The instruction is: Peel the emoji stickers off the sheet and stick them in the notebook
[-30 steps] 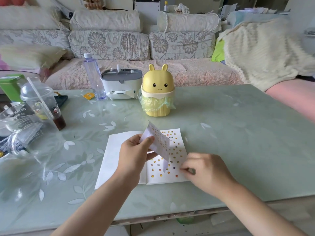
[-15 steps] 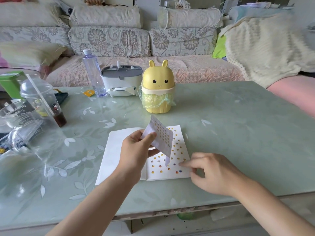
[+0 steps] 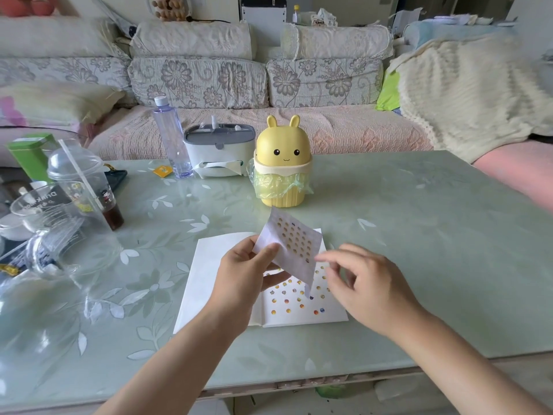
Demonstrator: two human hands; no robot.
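Pinching the sticker sheet [image 3: 291, 247] by its left corner in the left hand [image 3: 242, 274], above the open notebook [image 3: 209, 280] on the near table [image 3: 419, 235]. Hovering the right hand [image 3: 368, 283] just right of it, fingers loosely spread, empty (contact unclear). Could crease or tear a sticker: floppy, one-cornered hold.

floral sofa [image 3: 197, 82] behind green table [image 3: 419, 235]
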